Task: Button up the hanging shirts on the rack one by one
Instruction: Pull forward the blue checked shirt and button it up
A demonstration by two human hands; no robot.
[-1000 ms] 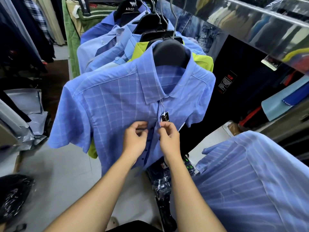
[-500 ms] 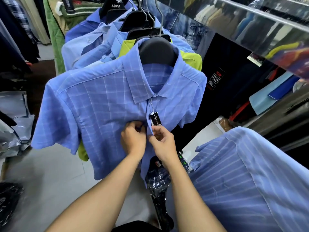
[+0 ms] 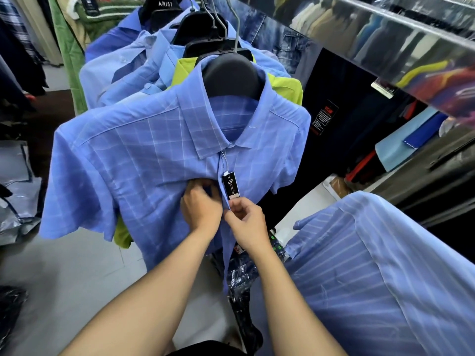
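Both hands pinch the shirt [image 3: 144,160] placket, which runs vertically between them: left hand [image 3: 201,209] on one edge, right hand [image 3: 245,220] probably on the other.

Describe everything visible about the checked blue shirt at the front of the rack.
The checked shirt is short-sleeved, light blue with pale window-pane lines, in thin woven-looking cloth. It hangs on a black hanger, front of the row, collar spread. The placket looks closed near the collar and hangs open towards the hem. A black tag dangles on a string below the collar. The left hand and right hand pinch the placket at chest height, puckering the cloth. A lime shirt hangs directly behind.
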